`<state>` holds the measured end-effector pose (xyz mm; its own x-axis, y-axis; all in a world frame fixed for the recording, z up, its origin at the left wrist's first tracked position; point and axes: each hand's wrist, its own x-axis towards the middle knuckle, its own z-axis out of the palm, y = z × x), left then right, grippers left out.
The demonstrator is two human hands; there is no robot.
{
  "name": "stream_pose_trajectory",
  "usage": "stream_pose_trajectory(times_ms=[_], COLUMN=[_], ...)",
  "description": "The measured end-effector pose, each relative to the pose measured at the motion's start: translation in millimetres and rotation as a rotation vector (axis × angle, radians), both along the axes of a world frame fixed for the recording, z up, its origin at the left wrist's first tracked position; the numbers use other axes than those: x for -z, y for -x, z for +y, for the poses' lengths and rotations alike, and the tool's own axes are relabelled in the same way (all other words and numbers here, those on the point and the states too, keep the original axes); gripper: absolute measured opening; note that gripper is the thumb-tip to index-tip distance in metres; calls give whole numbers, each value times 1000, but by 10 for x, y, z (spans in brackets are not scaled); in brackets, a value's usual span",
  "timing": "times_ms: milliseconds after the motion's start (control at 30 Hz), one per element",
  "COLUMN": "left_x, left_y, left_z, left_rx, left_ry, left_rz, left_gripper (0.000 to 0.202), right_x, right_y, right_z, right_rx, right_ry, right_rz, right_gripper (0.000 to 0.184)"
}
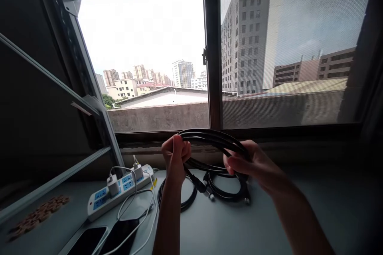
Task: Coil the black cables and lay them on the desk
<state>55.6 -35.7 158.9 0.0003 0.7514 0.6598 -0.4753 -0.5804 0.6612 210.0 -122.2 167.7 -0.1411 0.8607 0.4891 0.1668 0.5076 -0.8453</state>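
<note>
A coiled black cable [209, 138] is held up in the air between my two hands, its loops stretched sideways. My left hand [176, 153] is closed around the left end of the loops. On the right side, my right hand [243, 159] grips the same coil, thumb toward me. A black connector [199, 184] with a light tip hangs down from the coil near my left hand. Below, two more coiled black cables lie on the table: one coil [188, 203] behind my left forearm, another coil [229, 196] under my right hand.
A white power strip [125, 185] with plugged-in chargers and white cords stands at the left. Two dark phone-like devices [86, 241] lie at the front left. A metal shelf frame [89, 63] rises at the left, and a window [212, 48] spans the back.
</note>
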Motion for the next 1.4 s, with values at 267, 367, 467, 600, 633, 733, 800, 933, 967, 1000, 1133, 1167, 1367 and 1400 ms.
stream_pose_trajectory(times_ms=[267, 367, 467, 600, 633, 733, 800, 933, 967, 1000, 1133, 1167, 1367, 1400], left_x=[1, -35, -60, -84, -88, -82, -58, 21, 39, 53, 90, 107, 497, 602], left_y=[-51, -90, -133, -139, -132, -111, -103, -73, -58, -42, -14, -27, -291, -347], left_z=[53, -3, -75, -159, -174, -183, -142, 22, 61, 91, 106, 96, 239, 303], left_rx=[-131, -128, -35, 129, 183, 377, 484, 678, 721, 755, 662, 584, 160, 140], left_ry=[228, 317, 382, 421, 428, 446, 468, 553, 572, 582, 511, 472, 498, 503], left_rz=[212, 262, 288, 270, 272, 280, 264, 195, 175, 165, 335, 427, 1077, 1110], left_gripper=[60, 59, 59, 59, 59, 57, 54, 45, 42, 38, 26, 24, 35, 36], right_x=[78, 142, 186, 244, 266, 352, 419, 524, 535, 540, 529, 527, 650, 695], right_y=[-65, -83, -56, 13, 19, -12, -72, -214, -242, -265, -349, -377, -601, -633], right_z=[112, 204, 275, 370, 403, 531, 618, 700, 696, 686, 652, 654, 732, 753], right_rx=[515, 691, 767, 904, 925, 960, 942, 698, 643, 615, 699, 742, 824, 808], right_ry=[-241, -412, -499, -618, -644, -708, -693, -476, -412, -359, -219, -169, 242, 296], right_rz=[-210, -353, -515, -659, -668, -642, -609, -610, -614, -612, -561, -554, -614, -626], right_gripper=[33, 55, 55, 55, 54, 55, 58, 55, 52, 50, 45, 45, 42, 42])
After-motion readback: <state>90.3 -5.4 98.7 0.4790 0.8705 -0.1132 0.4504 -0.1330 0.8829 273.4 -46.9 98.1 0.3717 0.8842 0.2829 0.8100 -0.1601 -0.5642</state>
